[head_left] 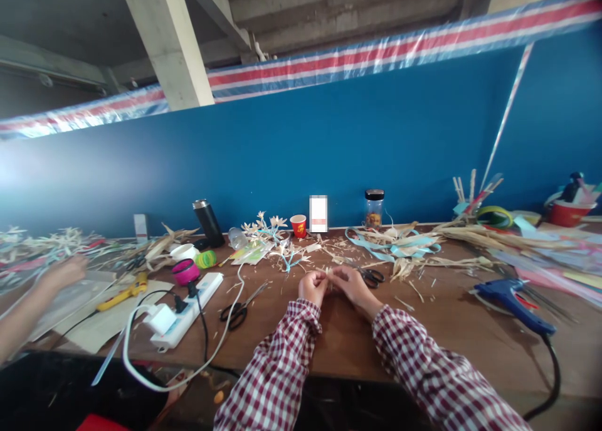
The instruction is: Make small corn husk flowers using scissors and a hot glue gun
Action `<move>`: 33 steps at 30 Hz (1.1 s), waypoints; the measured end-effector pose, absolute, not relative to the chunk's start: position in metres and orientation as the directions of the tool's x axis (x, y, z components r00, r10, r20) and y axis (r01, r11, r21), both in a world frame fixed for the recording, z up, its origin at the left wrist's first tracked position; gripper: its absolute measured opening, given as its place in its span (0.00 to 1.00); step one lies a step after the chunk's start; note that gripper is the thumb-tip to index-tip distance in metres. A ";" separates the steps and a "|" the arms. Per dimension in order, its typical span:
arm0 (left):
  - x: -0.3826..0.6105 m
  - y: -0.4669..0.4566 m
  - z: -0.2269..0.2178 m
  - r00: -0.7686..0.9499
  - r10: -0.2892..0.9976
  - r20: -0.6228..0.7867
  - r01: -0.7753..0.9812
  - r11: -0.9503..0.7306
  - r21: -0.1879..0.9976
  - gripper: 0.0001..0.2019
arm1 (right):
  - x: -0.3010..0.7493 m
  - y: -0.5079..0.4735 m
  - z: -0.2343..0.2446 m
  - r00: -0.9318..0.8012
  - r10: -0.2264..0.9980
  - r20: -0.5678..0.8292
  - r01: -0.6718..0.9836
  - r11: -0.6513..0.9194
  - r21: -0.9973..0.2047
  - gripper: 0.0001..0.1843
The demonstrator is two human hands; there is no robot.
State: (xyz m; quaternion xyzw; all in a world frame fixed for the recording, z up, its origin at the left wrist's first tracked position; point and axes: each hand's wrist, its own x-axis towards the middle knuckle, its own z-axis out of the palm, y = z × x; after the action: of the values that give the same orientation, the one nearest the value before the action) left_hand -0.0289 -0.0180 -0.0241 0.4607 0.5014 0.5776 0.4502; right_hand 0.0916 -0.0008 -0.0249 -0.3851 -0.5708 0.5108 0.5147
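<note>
My left hand and my right hand meet above the middle of the brown table, fingertips pinched together. Between them is a small pale piece, which looks like dried husk; its exact shape is too small to make out. Black-handled scissors lie just beyond my right hand, partly hidden by it. Another pair of scissors rests left of my left forearm. Pale husk flowers on light-blue stems lie beyond my hands, among scattered scraps.
On the left are a white power strip, its cable, a yellow glue gun and another person's hand. A blue glue gun lies right. Along the back stand a black flask, red paper cup and jar.
</note>
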 end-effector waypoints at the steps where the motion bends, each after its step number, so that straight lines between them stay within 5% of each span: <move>1: -0.029 -0.019 -0.023 -0.164 0.983 0.081 -0.058 -0.092 0.994 0.06 | 0.092 -0.001 -0.025 -0.178 0.964 0.196 -0.085 0.183 -0.979 0.16; 24: -0.031 -0.019 -0.030 -0.063 0.982 0.177 0.062 -0.173 0.983 0.17 | 0.092 -0.005 -0.020 -0.149 0.965 0.217 -0.175 0.191 -0.966 0.21; 33: -0.031 -0.022 -0.025 -0.071 0.982 0.172 0.110 -0.164 0.980 0.08 | 0.090 -0.005 -0.020 -0.145 0.966 0.213 -0.149 0.192 -0.970 0.19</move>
State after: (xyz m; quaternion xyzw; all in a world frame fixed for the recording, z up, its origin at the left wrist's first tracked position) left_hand -0.0307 -0.0224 -0.0246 0.5450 0.5009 0.5337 0.4089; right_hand 0.0904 -0.0045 -0.0200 -0.3698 -0.5524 0.5170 0.5392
